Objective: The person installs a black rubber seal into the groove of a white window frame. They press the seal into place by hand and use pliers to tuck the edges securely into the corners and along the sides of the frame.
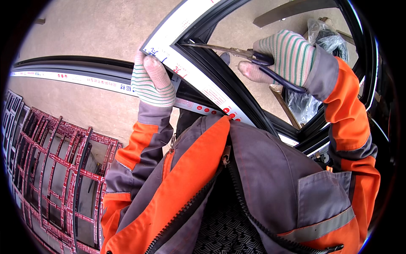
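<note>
A black window frame [241, 93] with white printed protective film [192, 76] along its outer face stands slanted in front of me. My left hand [154, 80], in a striped knit glove, is closed on the frame's left corner, thumb uppermost. My right hand [287, 59], gloved alike, grips a pair of scissors [263, 58] by the dark handles. Their long metal blades point left across the frame's opening. The tips reach the inner side of the corner, at the black edge beside the film. Whether they cut into anything there is too small to tell.
A long curved black profile [84, 63] with white film extends left, partly behind my left hand. At lower left stand several frames wrapped in red-patterned film [63, 194]. Clear plastic wrapping [332, 46] lies beyond my right hand. A grey-brown strip [292, 10] rests on the floor behind.
</note>
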Available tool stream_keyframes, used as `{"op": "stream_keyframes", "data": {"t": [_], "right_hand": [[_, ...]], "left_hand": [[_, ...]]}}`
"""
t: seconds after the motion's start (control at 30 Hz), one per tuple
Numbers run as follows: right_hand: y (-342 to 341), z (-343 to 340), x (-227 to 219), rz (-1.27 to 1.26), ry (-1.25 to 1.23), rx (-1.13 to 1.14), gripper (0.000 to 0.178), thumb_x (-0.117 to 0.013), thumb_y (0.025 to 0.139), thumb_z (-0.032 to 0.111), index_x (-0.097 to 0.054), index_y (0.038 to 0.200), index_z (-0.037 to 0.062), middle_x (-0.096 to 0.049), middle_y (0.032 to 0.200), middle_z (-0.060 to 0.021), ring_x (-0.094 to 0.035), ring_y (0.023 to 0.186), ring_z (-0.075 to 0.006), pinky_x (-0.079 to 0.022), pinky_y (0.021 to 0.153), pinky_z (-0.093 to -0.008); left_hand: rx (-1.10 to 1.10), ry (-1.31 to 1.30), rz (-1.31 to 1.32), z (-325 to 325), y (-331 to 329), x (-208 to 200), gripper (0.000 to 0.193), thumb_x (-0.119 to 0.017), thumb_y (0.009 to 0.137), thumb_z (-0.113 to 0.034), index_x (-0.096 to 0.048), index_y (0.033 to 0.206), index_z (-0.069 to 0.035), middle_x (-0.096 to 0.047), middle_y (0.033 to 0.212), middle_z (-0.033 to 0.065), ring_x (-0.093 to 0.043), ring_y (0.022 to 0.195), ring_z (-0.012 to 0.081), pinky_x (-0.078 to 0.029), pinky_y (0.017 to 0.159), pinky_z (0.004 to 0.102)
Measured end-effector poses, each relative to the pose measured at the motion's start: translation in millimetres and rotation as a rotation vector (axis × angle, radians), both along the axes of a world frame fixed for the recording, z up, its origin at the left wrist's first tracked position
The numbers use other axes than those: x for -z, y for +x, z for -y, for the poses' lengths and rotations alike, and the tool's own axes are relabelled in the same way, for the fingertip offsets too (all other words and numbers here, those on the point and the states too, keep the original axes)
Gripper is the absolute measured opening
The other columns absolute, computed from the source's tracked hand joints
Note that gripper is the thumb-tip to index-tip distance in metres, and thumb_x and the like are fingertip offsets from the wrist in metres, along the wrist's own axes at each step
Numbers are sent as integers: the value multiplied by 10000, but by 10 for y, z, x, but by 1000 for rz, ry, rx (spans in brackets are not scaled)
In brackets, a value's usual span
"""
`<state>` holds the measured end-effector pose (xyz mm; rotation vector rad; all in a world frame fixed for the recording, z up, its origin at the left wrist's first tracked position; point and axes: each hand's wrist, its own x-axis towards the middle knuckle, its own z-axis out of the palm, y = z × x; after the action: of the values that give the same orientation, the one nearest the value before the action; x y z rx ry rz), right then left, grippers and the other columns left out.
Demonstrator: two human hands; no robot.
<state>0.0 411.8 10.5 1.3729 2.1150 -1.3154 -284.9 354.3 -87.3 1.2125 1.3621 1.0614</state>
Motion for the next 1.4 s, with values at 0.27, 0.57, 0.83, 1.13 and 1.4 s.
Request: {"op": "stream_keyframes", "data": {"t": [0.27, 0.57, 0.83, 1.13, 1.4], "right_hand": [[115, 29, 254, -163, -78, 42, 707, -600, 914, 647, -631, 633, -1, -486, 507, -145, -510, 456, -275, -430, 464, -387], [33, -37, 176, -193, -127, 99, 719, -594, 916, 636, -638, 650, -30, -475, 512, -169, -511, 466, -283, -435, 475, -396], [-14, -26, 154, -28, -121, 62, 733, -596, 901, 657, -643, 633, -24, -474, 497, -165, -520, 462, -292, -442, 474, -393], [-55, 7, 92, -54, 28, -10, 728, -536, 932, 660, -678, 667, -3, -531, 528, -188, -576, 499, -336, -485, 511, -407], [-288, -50, -275, 32, 262, -181, 694, -486, 975, 610, -679, 665, 20, -565, 546, -192, -606, 522, -356, -499, 526, -422]], "left_hand": [[7, -1, 11, -11, 6, 8, 589, -435, 1060, -464, -477, 1348, 47, -640, 1178, 137, -637, 1052, 178, -506, 924, 291], [20, 14, -34, -29, 9, -53, 634, -406, 1049, -520, -501, 1317, 46, -665, 1113, 127, -645, 1005, 173, -505, 883, 289], [-13, 5, -75, -19, 36, -90, 615, -401, 1051, -504, -519, 1297, 46, -673, 1093, 129, -644, 989, 174, -499, 878, 287], [12, -15, -66, -29, 1, -80, 626, -415, 1042, -521, -520, 1295, 41, -668, 1085, 122, -632, 993, 160, -498, 876, 286], [-6, -2, -14, -19, 60, -109, 631, -411, 1042, -535, -515, 1300, 31, -666, 1085, 113, -629, 992, 150, -500, 872, 278]]}}
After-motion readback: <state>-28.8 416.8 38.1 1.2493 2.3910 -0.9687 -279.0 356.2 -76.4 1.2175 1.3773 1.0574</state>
